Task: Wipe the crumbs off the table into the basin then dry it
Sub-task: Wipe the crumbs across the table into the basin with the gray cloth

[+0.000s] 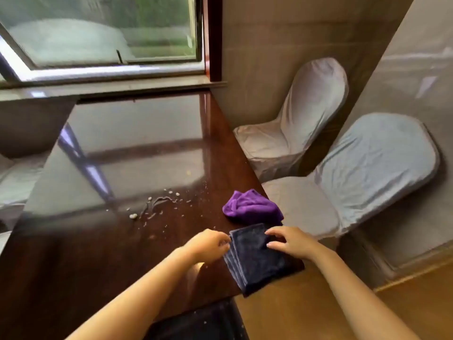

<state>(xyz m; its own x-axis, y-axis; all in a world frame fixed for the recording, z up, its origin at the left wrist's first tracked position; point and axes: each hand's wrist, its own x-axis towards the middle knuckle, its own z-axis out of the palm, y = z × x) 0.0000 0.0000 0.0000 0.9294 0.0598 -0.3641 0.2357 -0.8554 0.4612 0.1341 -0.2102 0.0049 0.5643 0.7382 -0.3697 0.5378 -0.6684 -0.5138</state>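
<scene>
table (103, 253) | dark cloth (257, 261) long axis runs near-to-far | left hand (208, 245), right hand (291, 241) pinch its edges

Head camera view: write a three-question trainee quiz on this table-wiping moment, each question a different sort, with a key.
1. True or false: the crumbs have already been wiped off the table.
2. Which cloth are both hands touching? A) the purple cloth B) the dark folded cloth C) neither
3. Fill in: the purple cloth lies crumpled near the table's ____ edge, next to the covered chairs.

Key:
1. False; crumbs lie scattered mid-table.
2. B; the left hand is at its left edge, the right hand on top.
3. Right.
</scene>
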